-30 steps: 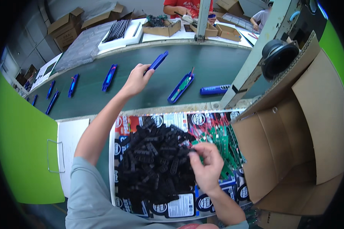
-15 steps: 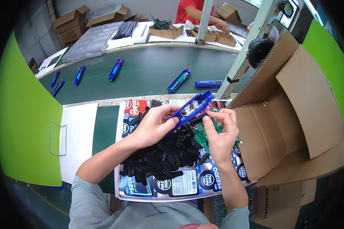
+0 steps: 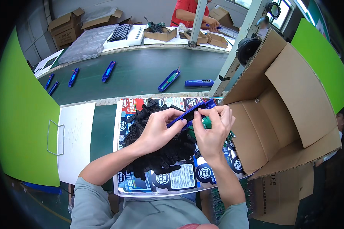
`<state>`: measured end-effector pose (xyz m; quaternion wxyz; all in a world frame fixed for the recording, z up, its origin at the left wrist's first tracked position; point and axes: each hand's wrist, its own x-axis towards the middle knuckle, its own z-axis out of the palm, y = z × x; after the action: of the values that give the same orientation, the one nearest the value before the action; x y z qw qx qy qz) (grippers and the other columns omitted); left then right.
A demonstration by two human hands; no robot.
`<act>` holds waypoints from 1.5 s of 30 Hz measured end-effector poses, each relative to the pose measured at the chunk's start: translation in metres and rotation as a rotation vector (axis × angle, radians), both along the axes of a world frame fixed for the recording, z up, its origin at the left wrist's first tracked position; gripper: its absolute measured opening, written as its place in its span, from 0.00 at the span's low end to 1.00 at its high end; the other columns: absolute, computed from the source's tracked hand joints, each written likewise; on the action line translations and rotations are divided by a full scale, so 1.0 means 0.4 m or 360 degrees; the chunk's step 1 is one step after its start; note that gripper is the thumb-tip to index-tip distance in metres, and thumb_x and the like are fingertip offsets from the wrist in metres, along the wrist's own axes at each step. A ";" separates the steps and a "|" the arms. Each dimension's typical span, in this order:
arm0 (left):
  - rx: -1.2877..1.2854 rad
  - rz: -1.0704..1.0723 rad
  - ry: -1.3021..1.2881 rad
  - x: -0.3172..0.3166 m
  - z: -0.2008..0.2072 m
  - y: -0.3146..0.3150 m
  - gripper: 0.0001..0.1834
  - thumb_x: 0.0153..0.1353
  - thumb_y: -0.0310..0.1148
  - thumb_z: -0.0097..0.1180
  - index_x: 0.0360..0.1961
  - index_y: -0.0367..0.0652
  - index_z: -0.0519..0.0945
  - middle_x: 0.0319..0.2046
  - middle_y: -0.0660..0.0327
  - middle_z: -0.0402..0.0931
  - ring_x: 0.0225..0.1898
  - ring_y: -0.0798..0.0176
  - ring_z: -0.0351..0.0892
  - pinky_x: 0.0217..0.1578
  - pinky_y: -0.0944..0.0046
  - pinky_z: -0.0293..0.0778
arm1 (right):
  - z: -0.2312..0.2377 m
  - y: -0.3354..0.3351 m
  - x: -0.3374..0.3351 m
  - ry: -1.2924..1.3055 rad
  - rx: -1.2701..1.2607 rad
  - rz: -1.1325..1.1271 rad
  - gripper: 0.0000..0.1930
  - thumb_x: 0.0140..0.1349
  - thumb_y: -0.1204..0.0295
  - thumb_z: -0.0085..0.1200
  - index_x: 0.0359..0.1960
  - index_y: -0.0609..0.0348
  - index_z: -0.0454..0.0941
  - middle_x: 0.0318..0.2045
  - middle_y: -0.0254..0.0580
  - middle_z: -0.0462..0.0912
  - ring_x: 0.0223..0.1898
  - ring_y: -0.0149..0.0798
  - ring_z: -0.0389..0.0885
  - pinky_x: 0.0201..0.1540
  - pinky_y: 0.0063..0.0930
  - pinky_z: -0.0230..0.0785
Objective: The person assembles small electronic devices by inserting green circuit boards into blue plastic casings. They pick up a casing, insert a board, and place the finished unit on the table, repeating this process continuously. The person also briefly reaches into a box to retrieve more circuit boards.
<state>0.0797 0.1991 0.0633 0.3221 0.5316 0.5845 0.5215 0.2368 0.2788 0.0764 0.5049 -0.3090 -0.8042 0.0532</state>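
Observation:
My left hand (image 3: 156, 128) grips a blue plastic casing half (image 3: 207, 104), long and narrow, tilted up to the right. Inside the casing sits a black plastic part (image 3: 190, 115). The closed fingers and thumb of my right hand (image 3: 214, 131) press on this black part at the casing's right side and cover some of it. Beneath both hands spreads a heap of small black plastic parts (image 3: 151, 152). Green circuit boards (image 3: 207, 122) lie partly hidden behind my right hand.
An open cardboard box (image 3: 252, 141) stands close on the right. Across the green conveyor belt (image 3: 137, 72) lie several blue casings (image 3: 169, 79). A metal post (image 3: 233, 53) rises beyond the box. Green panels (image 3: 26, 110) flank the place. A person in red (image 3: 183, 17) works opposite.
The black part has gone from beside the casing into it, carried by my right hand. The casing has turned and come down slightly. Opposite, the person now holds a blue item.

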 end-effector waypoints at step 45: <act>0.0067 0.0012 -0.1009 -0.103 -0.041 -0.031 0.23 0.77 0.38 0.46 0.66 0.37 0.70 0.46 0.56 0.81 0.41 0.68 0.83 0.40 0.67 0.80 | 0.059 0.013 -0.040 0.0743 -0.1030 0.0972 0.14 0.67 0.83 0.56 0.54 0.70 0.73 0.42 0.44 0.82 0.41 0.27 0.81 0.43 0.20 0.76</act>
<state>0.0386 0.1866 0.0469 0.4752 0.3471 0.4461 0.6743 0.2208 0.2839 0.0998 0.5111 -0.1801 -0.6658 0.5129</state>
